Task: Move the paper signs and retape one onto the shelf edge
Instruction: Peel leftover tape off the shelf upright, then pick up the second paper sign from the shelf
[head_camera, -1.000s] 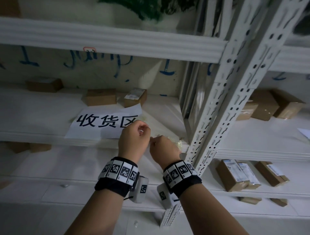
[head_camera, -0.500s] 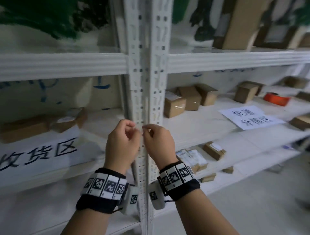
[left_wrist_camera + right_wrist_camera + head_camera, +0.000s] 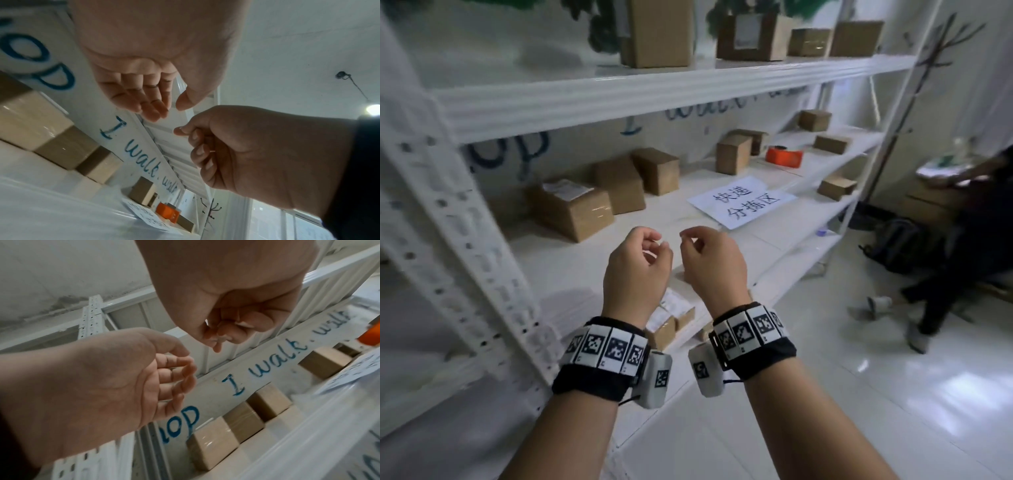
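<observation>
A white paper sign (image 3: pixel 743 200) with black characters lies flat near the front of the middle shelf (image 3: pixel 681 212). Both hands are raised side by side in front of that shelf, short of the sign. My right hand (image 3: pixel 688 236) has its fingers curled, and in the right wrist view its thumb and forefinger pinch a small piece of clear tape (image 3: pixel 221 338). My left hand (image 3: pixel 654 246) is just left of it, a small gap apart. Its fingers (image 3: pixel 152 104) are loosely extended and hold nothing that I can see. The other sign is out of view.
Several cardboard boxes (image 3: pixel 582 212) and an orange tape dispenser (image 3: pixel 784 156) sit on the same shelf. A perforated white upright (image 3: pixel 455 246) stands at the left. A seated person (image 3: pixel 976 212) and a dark backpack (image 3: pixel 900 243) occupy the floor at the right.
The view has swung right, from the first sign past the upright to this bay. Both hands moved along with it and drew slightly apart; the left hand's fingers have loosened.
</observation>
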The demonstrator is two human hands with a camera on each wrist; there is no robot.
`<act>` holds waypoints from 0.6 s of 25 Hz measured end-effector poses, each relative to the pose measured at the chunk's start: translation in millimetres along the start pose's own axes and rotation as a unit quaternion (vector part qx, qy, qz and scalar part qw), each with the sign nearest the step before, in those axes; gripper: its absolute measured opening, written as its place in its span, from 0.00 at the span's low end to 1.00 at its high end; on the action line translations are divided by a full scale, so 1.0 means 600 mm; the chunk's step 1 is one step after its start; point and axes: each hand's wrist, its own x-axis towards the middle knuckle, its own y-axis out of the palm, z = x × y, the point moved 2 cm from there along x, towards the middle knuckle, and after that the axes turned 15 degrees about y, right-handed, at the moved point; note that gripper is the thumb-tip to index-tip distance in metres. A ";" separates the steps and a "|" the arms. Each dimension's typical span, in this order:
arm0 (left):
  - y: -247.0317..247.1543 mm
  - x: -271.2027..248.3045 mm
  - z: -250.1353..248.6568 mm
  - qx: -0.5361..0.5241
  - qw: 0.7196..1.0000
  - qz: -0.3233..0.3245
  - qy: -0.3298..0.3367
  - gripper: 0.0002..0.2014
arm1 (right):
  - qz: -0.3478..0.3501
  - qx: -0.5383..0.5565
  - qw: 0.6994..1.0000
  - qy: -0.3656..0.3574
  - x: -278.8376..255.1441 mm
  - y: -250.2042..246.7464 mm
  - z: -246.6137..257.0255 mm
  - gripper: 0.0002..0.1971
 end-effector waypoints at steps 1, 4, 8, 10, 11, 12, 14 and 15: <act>0.032 0.014 -0.014 0.000 1.000 0.011 0.006 0.07 | -0.008 -0.008 1.000 0.008 0.022 -0.020 -0.016 0.15; 0.109 0.055 -0.052 -0.008 0.999 0.032 0.011 0.08 | -0.020 -0.027 0.999 0.022 0.077 -0.075 -0.047 0.15; 0.167 0.103 -0.058 -0.009 0.999 0.026 0.020 0.07 | -0.032 -0.021 0.999 0.024 0.135 -0.108 -0.064 0.15; 0.188 0.121 -0.045 -0.006 0.999 0.026 0.017 0.07 | -0.040 -0.018 0.999 0.029 0.158 -0.105 -0.071 0.16; 0.196 0.132 -0.034 -0.007 1.000 0.026 0.016 0.08 | -0.043 -0.017 0.998 0.033 0.172 -0.100 -0.072 0.16; 0.203 0.144 -0.026 -0.011 1.000 0.022 0.016 0.08 | -0.045 -0.019 0.998 0.036 0.186 -0.093 -0.072 0.16; 0.214 0.170 -0.006 -0.017 1.000 0.010 0.009 0.09 | -0.043 -0.029 0.998 0.038 0.212 -0.078 -0.067 0.16; 0.219 0.188 0.010 -0.018 1.000 0.004 0.002 0.10 | -0.043 -0.038 0.998 0.036 0.230 -0.066 -0.061 0.16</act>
